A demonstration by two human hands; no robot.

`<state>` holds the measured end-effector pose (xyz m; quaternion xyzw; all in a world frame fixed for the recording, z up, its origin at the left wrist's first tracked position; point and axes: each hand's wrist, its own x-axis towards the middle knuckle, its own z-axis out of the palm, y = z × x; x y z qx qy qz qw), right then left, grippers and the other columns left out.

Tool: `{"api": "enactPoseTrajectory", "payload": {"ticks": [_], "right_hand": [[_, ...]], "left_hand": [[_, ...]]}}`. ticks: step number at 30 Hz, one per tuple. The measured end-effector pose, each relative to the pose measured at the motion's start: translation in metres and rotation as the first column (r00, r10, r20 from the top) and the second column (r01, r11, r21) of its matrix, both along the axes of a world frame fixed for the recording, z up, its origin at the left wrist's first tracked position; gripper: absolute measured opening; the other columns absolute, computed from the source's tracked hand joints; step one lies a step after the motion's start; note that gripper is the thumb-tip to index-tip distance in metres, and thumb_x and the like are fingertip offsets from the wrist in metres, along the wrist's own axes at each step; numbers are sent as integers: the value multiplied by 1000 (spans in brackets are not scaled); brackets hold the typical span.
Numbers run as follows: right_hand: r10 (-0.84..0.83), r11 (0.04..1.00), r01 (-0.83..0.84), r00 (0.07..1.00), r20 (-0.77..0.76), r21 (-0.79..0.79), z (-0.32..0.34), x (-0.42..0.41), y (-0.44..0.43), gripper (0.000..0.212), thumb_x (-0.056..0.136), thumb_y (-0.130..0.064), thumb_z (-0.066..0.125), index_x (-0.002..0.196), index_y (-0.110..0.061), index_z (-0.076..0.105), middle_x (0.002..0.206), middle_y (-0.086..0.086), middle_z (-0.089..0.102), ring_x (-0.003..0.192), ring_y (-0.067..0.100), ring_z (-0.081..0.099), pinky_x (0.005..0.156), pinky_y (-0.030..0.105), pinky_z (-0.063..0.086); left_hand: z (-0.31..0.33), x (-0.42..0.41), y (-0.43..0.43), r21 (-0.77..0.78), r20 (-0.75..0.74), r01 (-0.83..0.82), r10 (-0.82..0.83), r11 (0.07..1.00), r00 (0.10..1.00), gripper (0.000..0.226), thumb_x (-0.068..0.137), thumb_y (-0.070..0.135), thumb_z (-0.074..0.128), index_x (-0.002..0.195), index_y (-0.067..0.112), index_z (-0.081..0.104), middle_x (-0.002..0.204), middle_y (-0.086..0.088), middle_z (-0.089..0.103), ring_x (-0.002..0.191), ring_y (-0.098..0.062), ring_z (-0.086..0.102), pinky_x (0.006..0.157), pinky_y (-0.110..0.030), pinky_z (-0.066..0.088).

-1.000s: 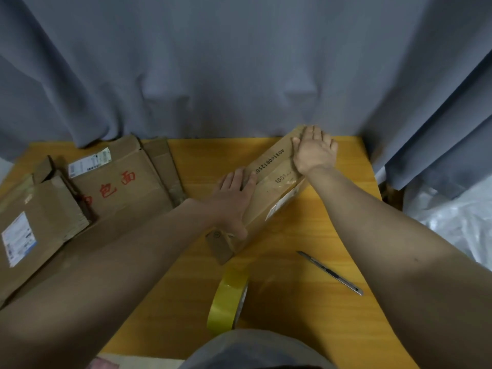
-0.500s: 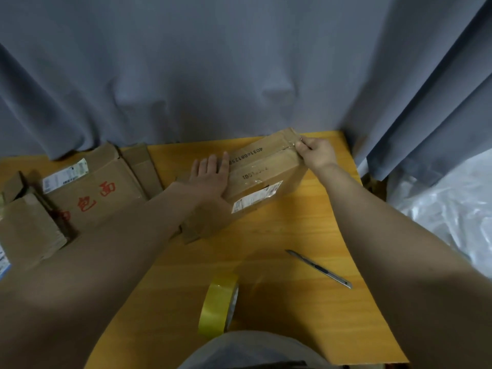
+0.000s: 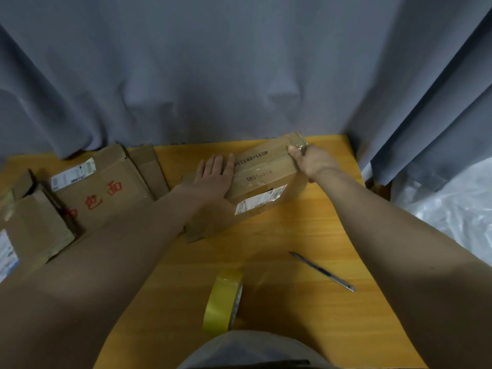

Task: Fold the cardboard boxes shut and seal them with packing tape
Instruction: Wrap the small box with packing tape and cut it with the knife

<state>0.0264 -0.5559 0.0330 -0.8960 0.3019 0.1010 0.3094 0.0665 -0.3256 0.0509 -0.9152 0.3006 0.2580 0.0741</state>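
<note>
Head view, single camera. Box [image 3: 263, 177] lies closed on the table [image 3: 306, 235], toward the far right part of the top, long axis running from near left to far right, its far right corner close to the curtain [image 3: 239, 75]. Top face shows printed digits and a glossy strip of clear tape along the seam; a white label [image 3: 259, 199] sits on the near side face. Left hand [image 3: 214, 174]: flat, fingers straight and together, palm pressing down on the box's left half; it grasps nothing. Right hand [image 3: 312, 162]: at the box's far right end, thumb on the top edge, fingers curled round the end, gripping it; a shiny crumpled bit of clear tape shows just above the thumb, and whether the fingers also pinch that tape cannot be told. Tape roll [image 3: 223, 302], yellow, stands on edge on the near part of the table, well apart from the box and between the two forearms. Cutter [image 3: 322, 271], slim and metal, lies flat to the right of the roll, pointing diagonally, touching neither. Left side of the table: flattened carton [image 3: 98, 187] with red characters and a white label, and nearer the left edge a smaller carton [image 3: 34, 227]. Clear plastic sheeting [image 3: 452, 209] is off the table at right.
</note>
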Motion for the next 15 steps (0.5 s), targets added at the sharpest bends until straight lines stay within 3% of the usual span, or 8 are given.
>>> {"api": "enactPoseTrajectory", "payload": {"ticks": [3,6,8,10,12,14,15], "right_hand": [[5,992,-10,999,-42,-126,3,-10,6,65,96,-59,29,114,-3,56,117,19,62,110,37,56,81,37,41],[-32,988,25,998,-46,-150,4,-26,7,71,93,-64,31,135,-6,35,119,17,61,109,36,58,86,41,46],[-26,994,19,998,-55,-108,7,-39,8,78,90,-67,34,146,-16,17,107,14,67,88,32,68,80,43,55],[-24,999,23,997,-70,-24,12,-52,10,71,90,-65,38,143,-19,25,84,10,70,62,26,70,69,42,59],[1,996,-9,996,-93,-84,16,-60,10,64,88,-68,38,122,-15,46,81,6,68,67,24,69,66,39,57],[24,970,-57,990,-139,-234,21,-64,11,67,85,-74,34,109,-14,52,99,6,59,89,26,60,69,36,48],[15,972,-47,990,-140,-230,23,-65,12,68,84,-75,35,107,-13,54,106,7,55,96,27,56,71,36,45]], "left_hand": [[3,7,11,-38,91,58,-54,998,994,112,83,48,65,148,20,-22,158,-8,-20,145,-25,-19,119,-44,-7],[6,7,13,-55,237,96,-80,994,968,91,90,42,57,151,28,-10,160,-2,-7,147,-25,-5,117,-44,2],[7,3,10,-104,349,88,-47,991,936,71,97,28,48,151,33,3,160,0,3,144,-28,7,115,-44,10],[8,-2,9,-207,452,47,53,977,891,59,97,12,43,149,31,22,156,-4,19,136,-31,21,108,-42,25],[6,-6,9,-354,384,-48,192,934,903,56,95,4,41,146,24,30,151,-7,25,130,-32,33,98,-39,38],[4,-12,5,-461,158,-176,276,870,948,56,98,11,42,150,19,23,154,-10,19,131,-30,39,100,-37,39],[4,-17,2,-488,46,-232,291,841,956,58,99,18,43,152,19,18,155,-11,16,131,-28,40,101,-33,38]]}}
